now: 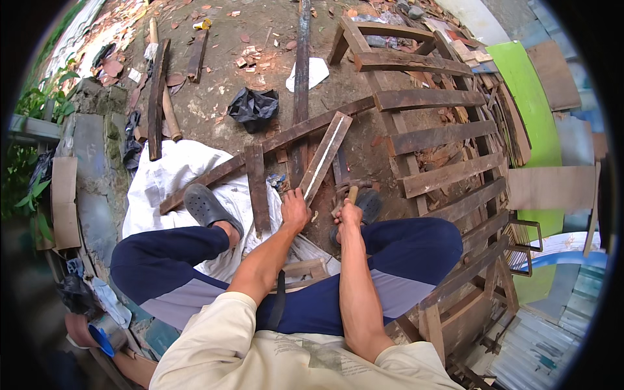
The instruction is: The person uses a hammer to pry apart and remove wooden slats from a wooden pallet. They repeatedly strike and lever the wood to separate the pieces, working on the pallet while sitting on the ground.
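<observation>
My left hand point(296, 211) is closed around the lower end of a short wooden plank point(327, 156), which has a white line along its face and slants away to the upper right. In my right hand point(349, 213) is a hammer point(353, 193), gripped by its wooden handle, close to my right shoe; its head is partly hidden and hard to make out. A long dark beam point(279, 144) crosses the ground diagonally beyond my hands, under the plank's far part. To the left of my left hand lies another short board point(257, 188), over a white sack point(162, 175).
A large slatted wooden frame point(429, 101) stands along my right side. Behind it leans a bright green panel point(530, 130). Ahead lie a long dark pole point(302, 58), a black plastic bag point(253, 107) and loose timber point(158, 97). A rough wall point(97, 169) borders the left.
</observation>
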`<state>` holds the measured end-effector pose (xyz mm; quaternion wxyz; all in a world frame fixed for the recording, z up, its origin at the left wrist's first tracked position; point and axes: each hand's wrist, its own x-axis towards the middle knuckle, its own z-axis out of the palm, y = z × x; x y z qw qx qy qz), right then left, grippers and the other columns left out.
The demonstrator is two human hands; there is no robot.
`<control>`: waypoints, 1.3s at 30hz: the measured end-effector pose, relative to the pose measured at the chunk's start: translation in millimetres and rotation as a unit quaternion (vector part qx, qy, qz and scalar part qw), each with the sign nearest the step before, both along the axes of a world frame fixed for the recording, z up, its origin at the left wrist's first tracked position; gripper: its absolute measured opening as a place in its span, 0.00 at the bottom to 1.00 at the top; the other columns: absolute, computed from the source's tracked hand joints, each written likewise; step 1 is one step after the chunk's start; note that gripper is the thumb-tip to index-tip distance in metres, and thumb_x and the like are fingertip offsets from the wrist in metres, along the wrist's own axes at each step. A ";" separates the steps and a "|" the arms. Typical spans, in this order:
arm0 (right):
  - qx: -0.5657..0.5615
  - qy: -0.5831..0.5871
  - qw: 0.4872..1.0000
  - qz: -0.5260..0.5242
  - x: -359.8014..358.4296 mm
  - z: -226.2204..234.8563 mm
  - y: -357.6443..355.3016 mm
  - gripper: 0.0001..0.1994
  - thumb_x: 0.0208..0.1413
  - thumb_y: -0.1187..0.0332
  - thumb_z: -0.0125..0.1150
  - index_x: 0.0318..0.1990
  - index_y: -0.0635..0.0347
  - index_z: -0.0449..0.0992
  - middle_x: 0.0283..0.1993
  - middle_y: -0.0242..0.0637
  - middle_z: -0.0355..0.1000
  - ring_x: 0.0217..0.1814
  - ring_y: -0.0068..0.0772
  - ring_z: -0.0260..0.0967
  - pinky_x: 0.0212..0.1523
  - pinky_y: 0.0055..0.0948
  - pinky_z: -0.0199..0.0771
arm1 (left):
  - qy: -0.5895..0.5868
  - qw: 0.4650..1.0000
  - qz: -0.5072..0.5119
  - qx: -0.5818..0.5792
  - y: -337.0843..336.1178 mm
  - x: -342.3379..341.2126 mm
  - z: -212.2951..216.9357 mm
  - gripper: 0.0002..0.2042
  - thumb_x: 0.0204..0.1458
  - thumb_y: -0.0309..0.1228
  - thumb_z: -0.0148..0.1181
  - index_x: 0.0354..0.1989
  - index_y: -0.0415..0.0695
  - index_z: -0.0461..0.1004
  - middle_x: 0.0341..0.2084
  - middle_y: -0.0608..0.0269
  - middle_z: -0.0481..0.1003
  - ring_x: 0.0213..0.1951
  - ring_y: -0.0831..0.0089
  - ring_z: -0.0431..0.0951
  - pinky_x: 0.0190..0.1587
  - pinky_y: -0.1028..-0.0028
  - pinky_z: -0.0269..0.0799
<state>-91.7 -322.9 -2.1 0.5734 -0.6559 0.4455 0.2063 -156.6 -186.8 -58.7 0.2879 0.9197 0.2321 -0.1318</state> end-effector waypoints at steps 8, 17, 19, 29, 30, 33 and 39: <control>0.072 0.026 0.994 -0.077 -2.6 -19.1 8.2 0.11 0.65 0.60 0.52 0.39 0.59 0.70 0.24 0.33 0.65 0.17 0.27 0.61 0.14 0.30 0.58 | 0.064 0.969 -0.124 -0.203 44.4 -1.5 -21.8 0.43 0.42 0.41 0.71 0.65 0.43 0.52 0.53 0.36 0.72 0.56 0.41 0.71 0.57 0.54 0.69; 0.006 0.010 1.000 -0.028 -20.0 -34.9 22.4 0.14 0.63 0.59 0.56 0.36 0.62 0.70 0.23 0.33 0.66 0.17 0.26 0.65 0.14 0.30 0.62 | -0.283 0.958 -0.051 0.002 68.1 2.0 -0.1 0.17 0.52 0.30 0.62 0.49 0.40 0.71 0.45 0.50 0.74 0.51 0.53 0.72 0.55 0.59 0.66; -0.042 0.004 0.998 0.048 -20.9 -26.3 35.5 0.17 0.61 0.58 0.59 0.42 0.67 0.72 0.30 0.41 0.72 0.26 0.35 0.72 0.26 0.39 0.74 | -0.344 0.933 -0.010 0.102 112.0 7.5 0.2 0.19 0.50 0.26 0.60 0.51 0.40 0.68 0.51 0.51 0.70 0.55 0.53 0.69 0.58 0.58 0.63; -0.182 -0.123 0.923 0.315 -5.5 -27.1 65.1 0.27 0.54 0.56 0.66 0.54 0.68 0.71 0.47 0.55 0.76 0.50 0.52 0.74 0.53 0.42 0.70 | 0.161 0.979 -0.006 0.129 241.3 28.9 4.4 0.30 0.49 0.38 0.64 0.61 0.46 0.63 0.54 0.53 0.71 0.58 0.54 0.70 0.55 0.50 0.68; -0.193 -0.116 0.908 0.352 -6.8 -30.7 64.9 0.27 0.53 0.56 0.66 0.54 0.68 0.72 0.45 0.55 0.76 0.48 0.51 0.75 0.52 0.42 0.72 | 0.189 0.976 -0.004 0.112 241.2 35.9 6.7 0.30 0.49 0.40 0.66 0.61 0.45 0.63 0.53 0.53 0.73 0.57 0.54 0.72 0.53 0.50 0.70; -0.174 -0.043 0.882 0.436 -22.4 -24.4 72.8 0.28 0.53 0.55 0.64 0.54 0.70 0.71 0.49 0.61 0.74 0.53 0.58 0.73 0.55 0.45 0.70 | 0.166 0.977 -0.009 0.130 255.8 34.3 -4.6 0.33 0.48 0.47 0.68 0.59 0.46 0.64 0.49 0.49 0.75 0.50 0.51 0.77 0.47 0.53 0.74; -0.202 -0.038 0.842 0.499 -21.1 -35.1 80.3 0.25 0.55 0.56 0.61 0.56 0.64 0.70 0.40 0.57 0.77 0.41 0.56 0.77 0.42 0.47 0.75 | -0.033 0.989 0.052 0.135 287.5 26.2 -8.2 0.21 0.55 0.46 0.61 0.50 0.46 0.79 0.51 0.50 0.74 0.50 0.49 0.76 0.52 0.54 0.73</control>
